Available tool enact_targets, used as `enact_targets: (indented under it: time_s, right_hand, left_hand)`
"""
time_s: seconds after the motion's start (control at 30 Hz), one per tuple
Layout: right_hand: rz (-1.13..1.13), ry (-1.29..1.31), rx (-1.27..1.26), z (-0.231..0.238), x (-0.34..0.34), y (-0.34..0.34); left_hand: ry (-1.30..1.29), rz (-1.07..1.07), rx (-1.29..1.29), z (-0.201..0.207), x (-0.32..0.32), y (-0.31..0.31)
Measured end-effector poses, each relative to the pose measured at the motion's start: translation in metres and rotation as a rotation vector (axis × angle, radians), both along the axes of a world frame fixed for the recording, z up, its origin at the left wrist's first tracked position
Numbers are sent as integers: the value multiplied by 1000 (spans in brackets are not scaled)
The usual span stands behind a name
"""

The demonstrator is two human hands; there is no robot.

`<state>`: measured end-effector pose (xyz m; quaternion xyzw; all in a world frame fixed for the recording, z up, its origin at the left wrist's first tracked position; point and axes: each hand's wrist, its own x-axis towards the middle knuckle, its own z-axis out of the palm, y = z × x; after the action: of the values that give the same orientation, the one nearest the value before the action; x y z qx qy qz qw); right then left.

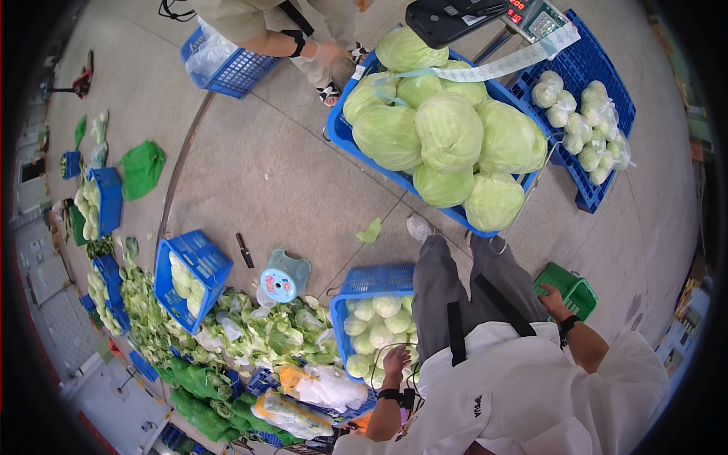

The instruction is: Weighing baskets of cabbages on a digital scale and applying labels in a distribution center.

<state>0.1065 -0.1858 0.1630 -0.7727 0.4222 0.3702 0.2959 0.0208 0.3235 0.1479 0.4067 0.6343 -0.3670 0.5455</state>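
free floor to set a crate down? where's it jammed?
Bare concrete between the leaning blue crate, the green bag and the cabbage crate. Jammed: leaf pile and the crate of small cabbages by the left hand.

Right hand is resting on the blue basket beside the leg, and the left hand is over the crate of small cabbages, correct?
Not quite. In the head view the right hand rests on a green basket, not a blue one. The left hand is over the blue crate of small cabbages, as you said.
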Motion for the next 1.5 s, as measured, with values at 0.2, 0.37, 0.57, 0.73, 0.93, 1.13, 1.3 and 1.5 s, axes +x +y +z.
enact_targets:
  time_s: [0.2, 0.37, 0.57, 0.73, 0.93, 1.13, 1.3, 1.5]
  right_hand:
    - [-12, 3, 17, 13, 7, 12]
    - [82, -51, -3, 8, -10, 3]
    - [100, -47, -25, 6, -27, -5]
    - [-42, -10, -39, 23, -14, 7]
    - [-88, -1, -59, 6, -46, -4]
    - [-116, 25, -67, 22, -40, 3]
    - [-154, 41, -41, 20, -48, 0]
    - [-120, -25, -78, 14, -49, -3]
  left_hand:
    - [-20, 11, -18, -2, 0, 0]
    - [-22, -12, -15, -3, -3, -5]
    - [-29, -46, -14, -5, 2, -7]
    - [-62, -52, -13, -9, -5, -3]
    - [-76, -131, -14, -16, 1, 7]
    - [-76, -166, -15, -11, 12, 11]
    - [-92, -218, 31, -4, 21, 9]
    - [-138, -261, 22, -10, 29, 18]
